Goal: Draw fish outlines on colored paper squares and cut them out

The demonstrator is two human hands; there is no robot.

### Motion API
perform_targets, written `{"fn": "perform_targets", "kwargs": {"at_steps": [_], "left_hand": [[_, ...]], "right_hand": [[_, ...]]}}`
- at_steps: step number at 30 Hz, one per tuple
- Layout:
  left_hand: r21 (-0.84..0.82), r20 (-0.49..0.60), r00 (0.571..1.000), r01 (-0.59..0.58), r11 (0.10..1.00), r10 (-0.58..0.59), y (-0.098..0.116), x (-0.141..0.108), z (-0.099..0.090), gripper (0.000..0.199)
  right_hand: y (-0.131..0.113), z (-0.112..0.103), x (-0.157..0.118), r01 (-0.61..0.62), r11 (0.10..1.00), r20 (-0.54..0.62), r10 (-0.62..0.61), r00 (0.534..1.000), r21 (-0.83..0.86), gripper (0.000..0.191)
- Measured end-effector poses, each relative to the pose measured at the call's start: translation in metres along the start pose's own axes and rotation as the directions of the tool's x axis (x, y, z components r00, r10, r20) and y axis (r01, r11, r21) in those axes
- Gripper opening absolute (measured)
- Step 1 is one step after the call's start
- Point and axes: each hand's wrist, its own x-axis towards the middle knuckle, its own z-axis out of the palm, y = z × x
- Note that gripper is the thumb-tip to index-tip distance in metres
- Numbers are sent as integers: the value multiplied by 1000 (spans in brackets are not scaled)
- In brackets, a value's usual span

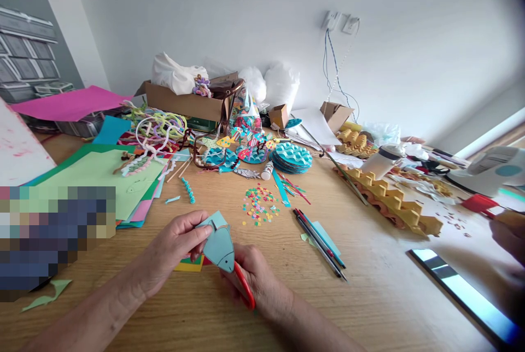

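A light blue paper fish (220,248) with a drawn eye and head line is pinched by my left hand (191,234) at its upper left end. Part of the blue sheet still surrounds its tail end. My right hand (250,275) is closed on red-handled scissors (245,287), just below and right of the fish. The scissor blades are hidden behind the paper. Beneath the fish lie yellow and red paper pieces (189,264), partly covered by my hands.
Paper dots (260,204) lie beyond my hands, with pens (320,244) to their right. Green sheets (102,177) lie left, a yellow egg carton (385,204) right. A phone (463,292) is near the front right. At the right edge is a person's blurred hand (508,240).
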Motion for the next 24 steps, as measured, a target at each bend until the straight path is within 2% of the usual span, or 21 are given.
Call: {"fn": "perform_targets", "kwargs": {"at_steps": [7, 15, 24], "left_hand": [[19, 16, 1000, -8, 1000, 8, 1, 1, 1, 33], [-24, 11, 1000, 15, 1000, -14, 1, -1, 1, 34], [-34, 69, 997, 17, 999, -15, -2, 0, 0, 31]], "right_hand": [[-2, 0, 0, 20, 998, -7, -20, 1000, -53, 44], [-3, 3, 0, -29, 999, -18, 28, 999, -36, 48], [-4, 3, 0, 18, 999, -34, -19, 999, -49, 47]]}}
